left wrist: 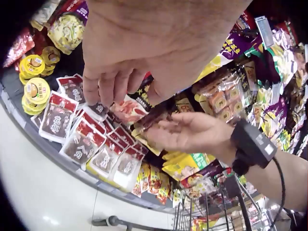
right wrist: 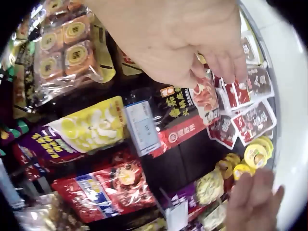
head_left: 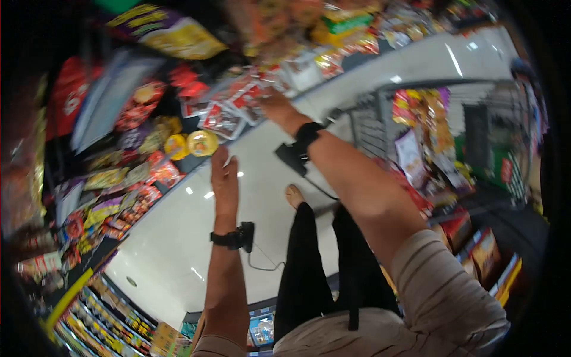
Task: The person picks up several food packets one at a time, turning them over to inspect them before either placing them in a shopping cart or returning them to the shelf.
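Note:
My right hand [head_left: 276,106] reaches over the shelf edge, its fingers loosely bent above flat red-topped packets [right wrist: 254,120] with dark contents and white borders. Those fingertips overlap the packets in the right wrist view; nothing shows gripped in them. A black and red pouch [right wrist: 185,115] with a meat picture lies beside this hand. My left hand [head_left: 225,175] hangs just in front of the shelf, fingers relaxed and holding nothing, near round yellow tubs [head_left: 202,143]. From the left wrist camera, the left hand [left wrist: 139,57] covers the upper middle, with the right hand [left wrist: 192,132] beyond it.
A metal shopping cart [head_left: 369,131] holding several colourful bags stands to my right. Along the shelf lie a yellow and purple pouch [right wrist: 82,125], a red pouch [right wrist: 108,190] and a price tag [right wrist: 142,127]. Pale glossy floor [head_left: 172,250] runs below the shelf edge.

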A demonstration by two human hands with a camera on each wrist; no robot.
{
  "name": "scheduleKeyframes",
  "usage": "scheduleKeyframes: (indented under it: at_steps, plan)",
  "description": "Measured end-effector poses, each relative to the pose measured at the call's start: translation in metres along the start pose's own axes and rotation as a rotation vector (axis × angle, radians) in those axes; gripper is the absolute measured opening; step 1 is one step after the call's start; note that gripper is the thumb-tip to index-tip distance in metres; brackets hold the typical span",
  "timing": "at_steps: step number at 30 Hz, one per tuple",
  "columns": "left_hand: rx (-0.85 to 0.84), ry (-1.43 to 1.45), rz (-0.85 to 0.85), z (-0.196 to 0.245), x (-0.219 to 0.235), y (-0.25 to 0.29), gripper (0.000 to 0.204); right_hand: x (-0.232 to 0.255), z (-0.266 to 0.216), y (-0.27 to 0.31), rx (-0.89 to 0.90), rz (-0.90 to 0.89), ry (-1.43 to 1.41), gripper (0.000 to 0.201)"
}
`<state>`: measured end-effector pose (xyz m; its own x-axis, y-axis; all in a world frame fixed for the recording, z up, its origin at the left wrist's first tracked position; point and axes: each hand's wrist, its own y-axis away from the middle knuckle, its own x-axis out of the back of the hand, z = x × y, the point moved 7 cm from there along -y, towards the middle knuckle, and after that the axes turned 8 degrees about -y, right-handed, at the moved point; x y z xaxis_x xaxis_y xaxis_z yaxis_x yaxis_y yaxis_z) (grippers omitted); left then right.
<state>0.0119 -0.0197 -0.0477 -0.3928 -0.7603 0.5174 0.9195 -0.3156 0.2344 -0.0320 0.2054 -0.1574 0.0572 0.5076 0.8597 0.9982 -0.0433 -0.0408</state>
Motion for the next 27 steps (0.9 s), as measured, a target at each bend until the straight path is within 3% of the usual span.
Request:
scheduleKeyframes:
  at_steps: [4, 6, 8, 11, 13, 16, 21, 27]
  plan:
    - [0.139, 0.084, -0.206, -0.013, -0.021, 0.057, 0.037, -0.019, -0.033, 0.039, -0.48, 0.141, -1.237, 0.02]
    - [0.156, -0.043, -0.35, -0.017, -0.034, 0.078, 0.037, 0.074, -0.103, 0.084, -0.548, -0.02, -1.613, 0.02]
    - [0.177, -0.146, -0.489, -0.017, -0.042, 0.101, 0.038, 0.122, -0.139, 0.113, -0.552, -0.141, -1.706, 0.025]
    - [0.062, -0.248, -0.53, 0.039, -0.058, 0.115, 0.038, 0.21, -0.151, 0.153, -0.598, -0.265, -1.666, 0.03]
    - [-0.036, -0.377, -0.584, 0.066, -0.073, 0.115, 0.037, 0.242, -0.133, 0.171, -0.521, -0.168, -1.645, 0.029]
    - [-0.133, -0.322, -0.619, 0.108, -0.103, 0.105, 0.04, 0.306, -0.095, 0.209, -0.446, 0.025, -1.578, 0.025]
    - [-0.134, -0.327, -0.595, 0.194, -0.153, 0.104, 0.053, 0.382, -0.002, 0.267, -0.494, 0.196, -1.395, 0.025]
    - [-0.043, -0.575, -0.743, 0.189, -0.219, 0.115, 0.064, 0.477, 0.151, 0.362, -0.631, 0.458, -1.161, 0.031]
